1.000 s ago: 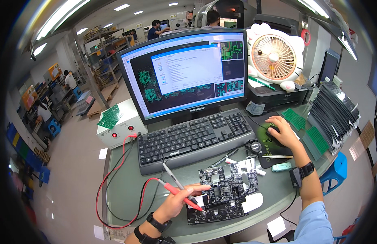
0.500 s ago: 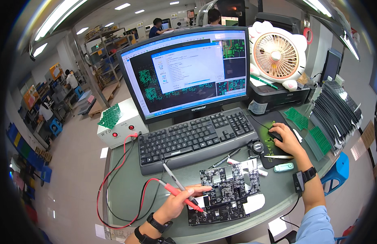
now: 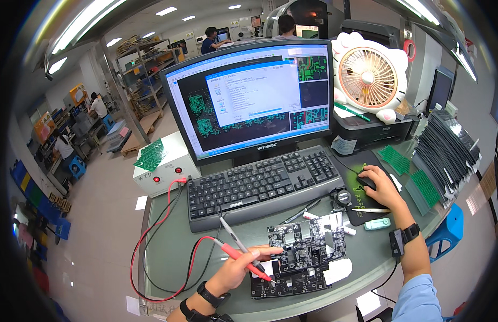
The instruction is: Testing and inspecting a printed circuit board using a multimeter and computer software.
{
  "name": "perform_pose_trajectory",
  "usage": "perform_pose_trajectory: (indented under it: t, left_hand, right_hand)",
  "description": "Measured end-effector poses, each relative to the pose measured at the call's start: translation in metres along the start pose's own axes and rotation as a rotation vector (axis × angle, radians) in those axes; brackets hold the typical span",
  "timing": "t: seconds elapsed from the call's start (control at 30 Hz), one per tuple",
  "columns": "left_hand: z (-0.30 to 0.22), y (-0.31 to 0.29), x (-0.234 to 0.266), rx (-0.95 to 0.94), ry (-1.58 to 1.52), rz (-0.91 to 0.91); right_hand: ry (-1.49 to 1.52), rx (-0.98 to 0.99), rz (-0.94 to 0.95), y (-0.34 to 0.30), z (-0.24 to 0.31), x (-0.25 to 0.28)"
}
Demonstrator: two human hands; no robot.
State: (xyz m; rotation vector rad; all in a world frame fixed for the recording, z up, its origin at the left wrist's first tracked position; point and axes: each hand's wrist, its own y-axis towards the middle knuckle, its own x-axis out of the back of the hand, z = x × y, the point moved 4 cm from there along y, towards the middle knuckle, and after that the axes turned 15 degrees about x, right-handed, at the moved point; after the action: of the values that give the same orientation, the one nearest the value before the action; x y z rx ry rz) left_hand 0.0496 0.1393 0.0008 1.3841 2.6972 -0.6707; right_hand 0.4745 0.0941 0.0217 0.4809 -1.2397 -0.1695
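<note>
Two test probes, a red one and a grey-and-black one, are gripped together in my left hand. Its index finger reaches over the edge of a black circuit board. The red probe's tip points down at a second black board nearer the desk edge; whether it touches cannot be made out. My right hand rests over a black mouse on a dark mouse pad, fingers curled round it. A monitor shows a pale dialog window over green circuit layouts.
A keyboard lies before the monitor. Red and black leads run to a white box. A pen, a pale green USB stick and a black round knob-like part lie nearby. Stacked boards and a fan stand right.
The whole view has shifted slightly right and down. In the dialog, a small blue highlighted area near the bottom looks altered. Both hands keep their holds.
</note>
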Motion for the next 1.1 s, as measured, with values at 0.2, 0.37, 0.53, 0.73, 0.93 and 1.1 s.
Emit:
perform_pose_trajectory:
  t: [0.2,0.37,0.53,0.73,0.93,1.1]
  left_hand:
    - [0.001,-0.001,-0.001,0.004,0.009,0.019]
    - [-0.001,-0.001,-0.003,0.006,0.008,0.015]
    - [-0.002,-0.002,-0.001,0.003,0.009,0.011]
    - [0.003,-0.001,0.002,-0.009,-0.017,0.045]
    - [0.002,-0.003,0.002,-0.009,-0.024,0.047]
    - [0.000,-0.002,0.000,0.017,-0.029,0.049]
  right_hand:
    - [0.052,-0.067,-0.015,0.000,0.004,0.004]
    - [0.022,-0.048,-0.021,-0.003,-0.003,0.003]
    - [0.003,-0.034,-0.006,-0.001,-0.003,0.000]
    - [-0.017,-0.038,-0.003,-0.003,-0.006,0.000]
    - [-0.036,-0.029,0.005,0.000,-0.004,0.000]
    - [-0.044,-0.029,0.014,-0.001,-0.001,-0.001]
